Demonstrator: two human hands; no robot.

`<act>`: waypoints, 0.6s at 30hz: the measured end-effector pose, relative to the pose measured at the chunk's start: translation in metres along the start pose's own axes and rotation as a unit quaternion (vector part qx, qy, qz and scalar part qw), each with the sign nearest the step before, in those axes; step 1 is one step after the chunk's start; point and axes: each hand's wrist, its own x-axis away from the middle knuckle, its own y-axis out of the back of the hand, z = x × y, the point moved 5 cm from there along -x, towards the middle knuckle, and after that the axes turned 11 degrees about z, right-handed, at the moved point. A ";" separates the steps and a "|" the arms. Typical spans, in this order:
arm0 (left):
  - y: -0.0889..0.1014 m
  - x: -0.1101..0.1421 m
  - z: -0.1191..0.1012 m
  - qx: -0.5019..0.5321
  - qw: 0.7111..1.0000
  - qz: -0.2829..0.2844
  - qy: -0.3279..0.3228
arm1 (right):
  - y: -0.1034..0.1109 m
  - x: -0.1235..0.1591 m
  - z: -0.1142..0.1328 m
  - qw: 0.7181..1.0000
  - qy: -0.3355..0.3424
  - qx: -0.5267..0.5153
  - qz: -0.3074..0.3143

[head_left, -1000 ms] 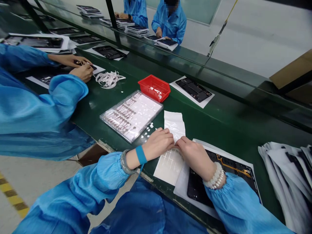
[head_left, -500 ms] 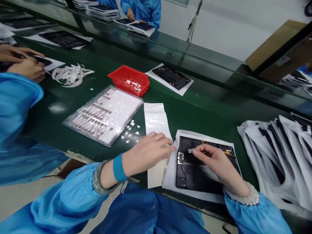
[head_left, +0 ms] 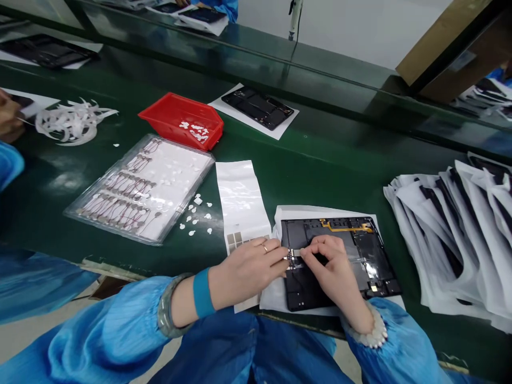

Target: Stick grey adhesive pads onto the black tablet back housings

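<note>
A black tablet back panel [head_left: 360, 256] with an orange flex cable lies on a white sheet at the near edge of the green belt. My right hand [head_left: 330, 269] rests on the panel, its fingers pinched on a small grey sticker strip [head_left: 295, 252] at the panel's left side. My left hand [head_left: 250, 266] lies beside it with fingertips touching the panel's left edge and the strip's end. Under my left hand lies a white backing sheet [head_left: 240, 200] with a few grey stickers [head_left: 236, 239].
A clear tray of small wired parts [head_left: 140, 186] and a red bin [head_left: 182, 120] lie to the left. Another black panel [head_left: 258, 106] lies farther back. A stack of wrapped panels [head_left: 456, 234] fills the right. A co-worker's hand [head_left: 8, 114] and white scraps [head_left: 72, 120] are far left.
My right hand carried the sticker strip down to the panel's left side. My left hand moved right to meet it. The view shifted right.
</note>
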 end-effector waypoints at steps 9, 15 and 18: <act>-0.002 -0.001 0.002 -0.008 1.000 0.010 0.014 | -0.005 0.000 0.006 0.999 -0.016 0.034 0.005; -0.003 0.000 0.003 -0.010 1.000 0.009 0.013 | -0.005 0.000 0.004 0.999 -0.021 0.028 0.009; -0.003 0.000 0.003 -0.009 1.000 0.003 0.013 | -0.005 0.000 0.005 0.999 -0.015 0.030 0.005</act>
